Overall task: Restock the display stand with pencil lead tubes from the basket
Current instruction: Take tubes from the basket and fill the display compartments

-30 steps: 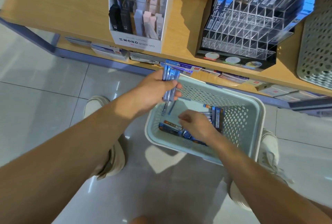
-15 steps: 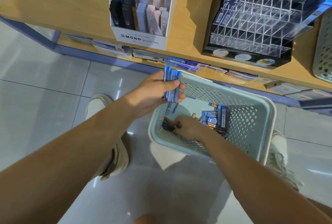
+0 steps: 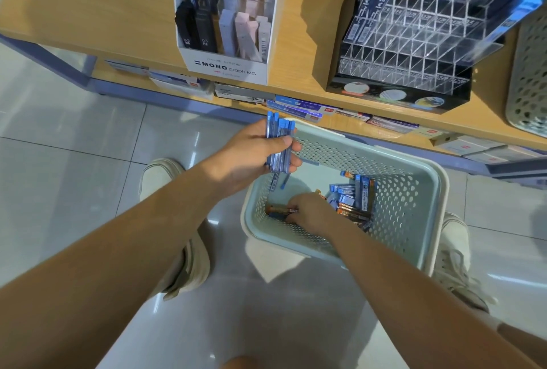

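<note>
L hand (image 3: 248, 158): grips bundle of blue lead tubes (image 3: 279, 143) above basket (image 3: 442, 206) rim. R hand (image 3: 309, 212): inside basket, apparently pinching orange tube (image 3: 278, 209).

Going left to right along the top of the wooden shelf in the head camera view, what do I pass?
White MONO display box → clear acrylic display stand → perforated grey basket, cut off by the right edge.

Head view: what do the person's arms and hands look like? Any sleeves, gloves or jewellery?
No sleeves are in view and no gloves: the left hand and right hand are bare, as are both forearms. No watch, band or ring shows on either.
</note>
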